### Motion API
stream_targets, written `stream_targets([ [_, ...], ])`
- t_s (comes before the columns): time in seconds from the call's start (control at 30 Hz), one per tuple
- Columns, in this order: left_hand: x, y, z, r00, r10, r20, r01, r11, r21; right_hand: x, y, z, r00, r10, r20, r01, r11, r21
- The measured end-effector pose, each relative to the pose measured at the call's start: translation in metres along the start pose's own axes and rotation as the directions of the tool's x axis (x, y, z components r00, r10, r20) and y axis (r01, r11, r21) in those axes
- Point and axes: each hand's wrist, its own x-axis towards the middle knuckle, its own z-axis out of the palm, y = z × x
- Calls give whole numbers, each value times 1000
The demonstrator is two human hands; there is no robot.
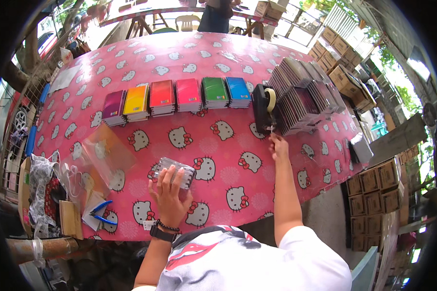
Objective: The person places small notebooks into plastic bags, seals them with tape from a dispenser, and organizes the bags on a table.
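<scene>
My left hand (168, 191) lies over a small pack in clear plastic (185, 175), its fingers spread across the top and its thumb at the near edge. The pack's contents are partly hidden by my fingers and the glare. My right hand (278, 147) reaches forward with its fingers pinched at the front of a black tape dispenser (260, 109). A roll of tape (271, 98) sits in the dispenser. A small bit of clear tape (272, 129) shows at my fingertips.
Short stacks of coloured notebooks (187, 91) stand in a row across the table (155, 126). Tall stacks of wrapped packs (301, 97) rise behind the dispenser. Clear plastic sheets (109, 153) and blue-handled pliers (102, 212) lie at left. Cartons (374, 194) are piled beyond the right edge.
</scene>
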Motion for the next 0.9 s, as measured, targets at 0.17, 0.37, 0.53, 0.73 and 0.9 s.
stream_targets([
  [0.17, -1, -6, -3, 1000, -13, 24, 13, 1000, -9, -25, 1, 78, 740, 429, 518, -411, 898, -156],
  [0.37, -2, -7, -7, 997, -62, 51, 66, 995, -80, -161, -78, 213, 120, 182, 976, 214, 955, -204],
  [0.53, -2, -6, -13, 995, -71, 66, 76, 995, -63, -177, -71, 258, 116, 248, 962, 935, 299, -189],
  [0.73, 19, 3, -29, 977, -21, 214, 15, 1000, 26, -158, -55, 261, 210, 379, 901, 910, 261, -321],
  [0.9, 41, -14, -31, 937, 99, 335, -142, 984, 108, -166, -53, 259, 174, 202, 964, 962, 176, -211],
])
